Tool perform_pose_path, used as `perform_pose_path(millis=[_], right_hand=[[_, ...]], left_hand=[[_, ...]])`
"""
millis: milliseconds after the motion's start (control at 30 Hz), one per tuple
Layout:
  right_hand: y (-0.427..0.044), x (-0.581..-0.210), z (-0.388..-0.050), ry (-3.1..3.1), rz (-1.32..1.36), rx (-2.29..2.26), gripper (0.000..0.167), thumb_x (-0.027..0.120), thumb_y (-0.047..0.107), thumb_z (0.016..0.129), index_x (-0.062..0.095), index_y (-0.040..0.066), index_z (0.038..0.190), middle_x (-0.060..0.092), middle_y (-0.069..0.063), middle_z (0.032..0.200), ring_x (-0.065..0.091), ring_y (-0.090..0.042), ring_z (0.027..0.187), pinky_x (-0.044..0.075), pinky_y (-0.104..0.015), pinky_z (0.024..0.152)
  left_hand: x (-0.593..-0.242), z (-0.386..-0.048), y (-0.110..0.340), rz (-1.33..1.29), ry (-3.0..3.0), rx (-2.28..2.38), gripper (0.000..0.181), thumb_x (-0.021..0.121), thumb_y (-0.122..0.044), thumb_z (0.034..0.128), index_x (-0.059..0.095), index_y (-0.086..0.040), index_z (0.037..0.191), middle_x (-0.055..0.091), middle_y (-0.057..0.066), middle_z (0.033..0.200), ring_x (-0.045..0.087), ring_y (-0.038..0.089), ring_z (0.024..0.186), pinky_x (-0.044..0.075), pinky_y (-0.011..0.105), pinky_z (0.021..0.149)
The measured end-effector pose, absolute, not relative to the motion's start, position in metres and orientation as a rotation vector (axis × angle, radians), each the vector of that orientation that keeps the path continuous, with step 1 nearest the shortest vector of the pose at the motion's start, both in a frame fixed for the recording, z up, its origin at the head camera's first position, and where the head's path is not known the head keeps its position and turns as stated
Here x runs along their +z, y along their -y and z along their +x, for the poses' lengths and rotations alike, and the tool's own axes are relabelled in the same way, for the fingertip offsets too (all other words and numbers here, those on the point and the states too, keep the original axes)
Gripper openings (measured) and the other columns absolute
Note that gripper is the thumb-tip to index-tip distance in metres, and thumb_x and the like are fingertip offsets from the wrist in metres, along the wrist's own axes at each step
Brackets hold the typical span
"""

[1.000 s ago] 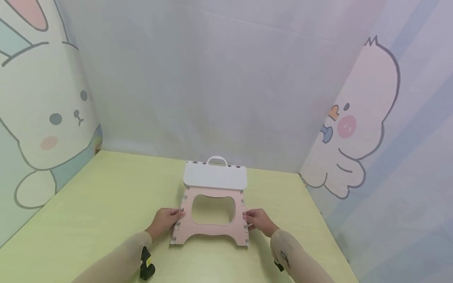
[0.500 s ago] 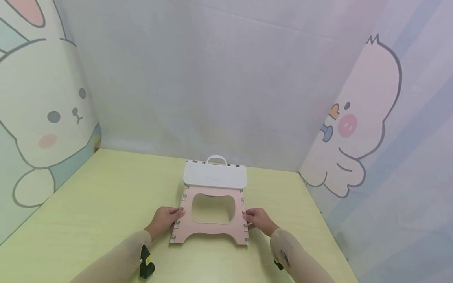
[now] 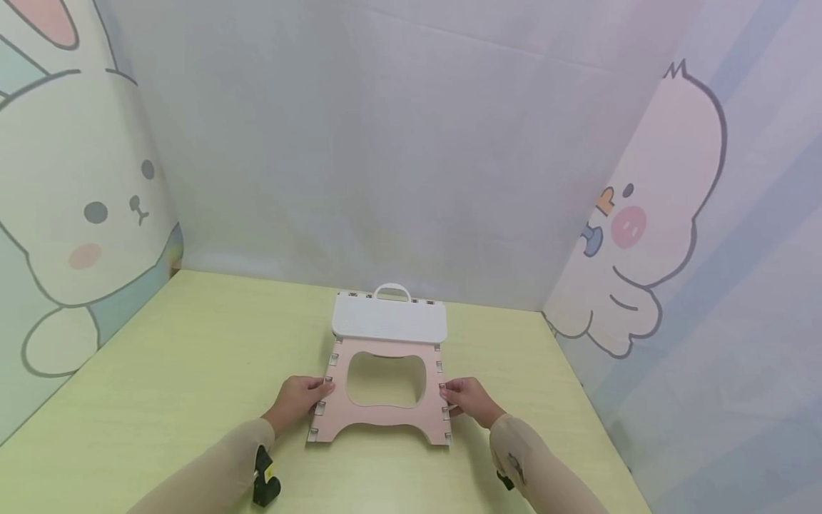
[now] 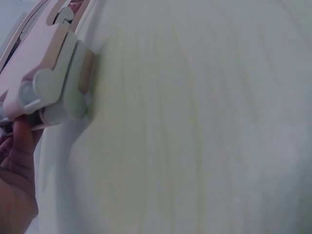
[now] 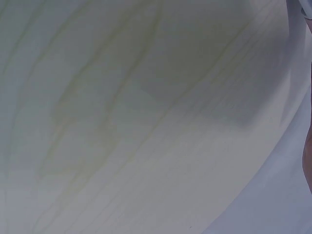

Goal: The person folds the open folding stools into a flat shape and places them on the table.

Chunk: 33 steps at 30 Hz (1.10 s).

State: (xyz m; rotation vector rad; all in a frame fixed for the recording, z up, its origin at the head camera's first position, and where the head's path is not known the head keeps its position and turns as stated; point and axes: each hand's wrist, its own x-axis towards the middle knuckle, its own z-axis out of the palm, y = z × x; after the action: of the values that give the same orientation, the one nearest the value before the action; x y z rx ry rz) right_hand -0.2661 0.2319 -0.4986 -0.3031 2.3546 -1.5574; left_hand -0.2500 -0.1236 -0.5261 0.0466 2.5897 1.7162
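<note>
A pink and white folding step stool is in the middle of the head view, its white seat panel and loop handle toward the back. It looks folded, its layers stacked in the left wrist view. My left hand grips the left edge with the thumb on the front face; the fingers behind are mostly hidden. On the opposite edge, my right hand holds the stool the same way. In the left wrist view, the hand reaches up to the hinged side of the stool. The right wrist view catches only a sliver of hand.
A pale yellow table lies beneath the stool. Fabric walls close it in at the back and both sides, printed with a rabbit on the left and a chick on the right. Black wrist devices hang under the sleeves.
Both hands keep their hold on the stool, which stays in the same place. Only a slight shift of the head view shows.
</note>
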Motion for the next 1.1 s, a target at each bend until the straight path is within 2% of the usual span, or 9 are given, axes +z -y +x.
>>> perform_pose_path(millis=[1100], right_hand=[[-0.2304,-0.4994,-0.2627,-2.378,-0.284,-1.534,0.025,0.055,0.001,0.094,0.059,-0.022,0.103,0.068,-0.024,0.089,0.069,-0.028,0.079,0.057,-0.039,0.067]], left_hand=[[-0.5271,-0.2472,0.1233,0.03,-2.596,1.711,0.026,0.068,-0.018,0.0878,0.072,0.007,0.093,0.062,0.001,0.063,0.05,0.012,0.058,0.038,0.024,0.051]])
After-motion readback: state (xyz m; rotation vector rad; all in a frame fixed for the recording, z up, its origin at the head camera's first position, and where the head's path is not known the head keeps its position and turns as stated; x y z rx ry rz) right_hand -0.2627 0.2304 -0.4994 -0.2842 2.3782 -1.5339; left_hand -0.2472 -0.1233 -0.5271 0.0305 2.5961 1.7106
